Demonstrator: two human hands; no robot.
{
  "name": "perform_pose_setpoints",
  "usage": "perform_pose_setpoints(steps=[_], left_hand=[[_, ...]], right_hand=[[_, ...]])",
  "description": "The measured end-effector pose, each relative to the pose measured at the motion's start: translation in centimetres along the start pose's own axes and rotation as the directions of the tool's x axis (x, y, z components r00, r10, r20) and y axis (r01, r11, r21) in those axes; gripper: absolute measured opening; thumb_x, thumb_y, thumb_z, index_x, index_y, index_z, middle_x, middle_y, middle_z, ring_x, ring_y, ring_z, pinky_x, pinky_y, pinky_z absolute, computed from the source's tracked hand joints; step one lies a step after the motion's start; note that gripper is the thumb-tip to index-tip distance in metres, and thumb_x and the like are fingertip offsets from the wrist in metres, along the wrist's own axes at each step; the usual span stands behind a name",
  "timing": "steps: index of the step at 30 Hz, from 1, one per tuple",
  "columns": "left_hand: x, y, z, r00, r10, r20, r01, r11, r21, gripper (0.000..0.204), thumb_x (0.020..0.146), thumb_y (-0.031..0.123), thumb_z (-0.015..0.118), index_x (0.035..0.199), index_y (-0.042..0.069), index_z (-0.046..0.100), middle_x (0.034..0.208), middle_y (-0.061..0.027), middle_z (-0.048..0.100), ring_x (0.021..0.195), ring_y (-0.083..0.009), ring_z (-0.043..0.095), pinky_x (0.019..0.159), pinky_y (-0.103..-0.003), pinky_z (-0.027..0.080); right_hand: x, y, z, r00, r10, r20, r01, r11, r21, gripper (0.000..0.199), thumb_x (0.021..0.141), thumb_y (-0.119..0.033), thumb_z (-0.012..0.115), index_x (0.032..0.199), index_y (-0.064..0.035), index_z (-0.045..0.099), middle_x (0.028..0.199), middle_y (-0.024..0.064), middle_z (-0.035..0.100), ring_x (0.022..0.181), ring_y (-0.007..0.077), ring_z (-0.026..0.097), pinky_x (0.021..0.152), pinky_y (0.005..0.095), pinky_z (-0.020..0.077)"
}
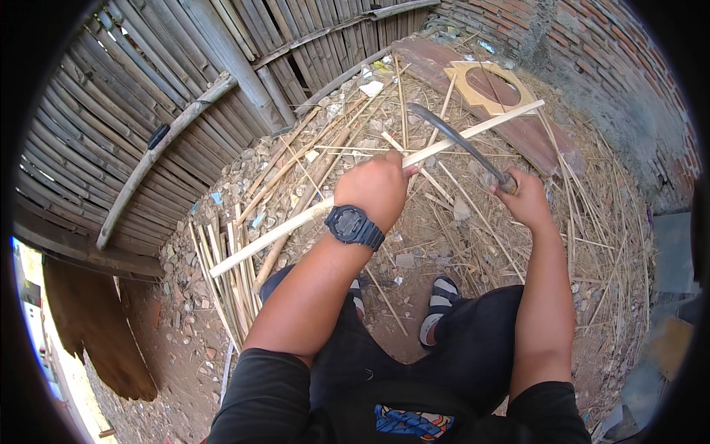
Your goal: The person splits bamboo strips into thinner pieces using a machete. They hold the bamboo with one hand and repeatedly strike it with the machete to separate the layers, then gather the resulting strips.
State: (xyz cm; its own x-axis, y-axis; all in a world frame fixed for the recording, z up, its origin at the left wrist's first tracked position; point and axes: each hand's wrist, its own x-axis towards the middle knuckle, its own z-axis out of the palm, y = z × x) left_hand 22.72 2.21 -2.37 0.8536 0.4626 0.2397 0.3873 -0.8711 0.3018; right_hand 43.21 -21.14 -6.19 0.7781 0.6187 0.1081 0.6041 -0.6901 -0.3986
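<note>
Seemingly to steady it, our left hand (373, 183) wraps round the split-bamboo strip (433, 152) while our right hand (525, 200) clasps the sickle (473, 150).

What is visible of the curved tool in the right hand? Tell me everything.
The curved tool has a long, narrow, dark grey blade, seemingly metal, bending near its far end. The right hand holds its mostly hidden handle. The blade points away and leftward, crossing over the pale strip; whether they touch is unclear.
</note>
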Motion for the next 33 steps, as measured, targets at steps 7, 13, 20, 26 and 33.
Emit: perform_pose_setpoints(steps=[7,13,20,26,33], left_hand=[[-1.3,-1.0,1.0,0.994,0.089,-0.060,-0.087,0.996,0.038,0.037,0.099,0.042,0.057,0.091,0.006,0.062,0.081,-0.0122,0.069,0.072,-0.0318,0.071,0.061,-0.044,0.057],[-1.7,-1.3,0.0,0.992,0.095,-0.089,-0.091,0.995,0.041,0.036,0.098,0.042,0.059,0.090,0.007,0.062,0.080,-0.0108,0.068,0.071,-0.0302,0.071,0.059,-0.042,0.057],[-2.2,-1.0,-0.1,0.988,0.136,-0.071,-0.136,0.991,-0.001,0.036,0.098,0.042,0.059,0.089,0.007,0.062,0.078,-0.0108,0.066,0.070,-0.0292,0.070,0.057,-0.040,0.056],[-2.5,-1.2,-0.5,0.989,0.126,-0.077,-0.133,0.987,-0.094,0.038,0.099,0.042,0.057,0.091,0.006,0.063,0.079,-0.0131,0.068,0.070,-0.0323,0.069,0.060,-0.044,0.056],[-1.2,-1.7,-0.5,0.996,0.085,0.006,-0.084,0.991,-0.108,0.046,0.098,0.046,0.057,0.086,0.003,0.062,0.070,-0.0192,0.065,0.067,-0.0398,0.066,0.062,-0.050,0.053]], right_hand=[[0.3,4.0,1.7,0.995,0.104,-0.003,-0.102,0.979,0.176,0.033,0.083,-0.027,0.082,0.099,-0.0012,0.069,0.081,0.0133,0.068,0.075,0.0234,0.063,0.072,0.0380,0.0488],[-0.3,-0.1,-0.9,1.000,-0.007,-0.016,0.009,0.991,0.130,0.030,0.083,-0.022,0.081,0.096,0.0010,0.068,0.074,0.0104,0.064,0.067,0.0174,0.054,0.066,0.0346,0.0452],[-1.5,-2.4,-1.4,1.000,-0.003,-0.022,0.005,0.998,0.067,0.027,0.083,-0.017,0.082,0.093,0.0026,0.065,0.075,0.0083,0.064,0.070,0.0164,0.054,0.069,0.0342,0.0462],[-0.3,0.6,-1.8,0.991,0.084,-0.103,-0.065,0.982,0.176,0.029,0.085,-0.019,0.081,0.094,0.0039,0.065,0.077,0.0107,0.066,0.071,0.0167,0.056,0.070,0.0342,0.0472],[-1.0,-1.7,-0.4,0.993,-0.086,-0.086,0.097,0.987,0.132,0.038,0.082,-0.028,0.082,0.101,0.0024,0.069,0.080,0.0200,0.069,0.074,0.0307,0.066,0.073,0.0417,0.0503]])
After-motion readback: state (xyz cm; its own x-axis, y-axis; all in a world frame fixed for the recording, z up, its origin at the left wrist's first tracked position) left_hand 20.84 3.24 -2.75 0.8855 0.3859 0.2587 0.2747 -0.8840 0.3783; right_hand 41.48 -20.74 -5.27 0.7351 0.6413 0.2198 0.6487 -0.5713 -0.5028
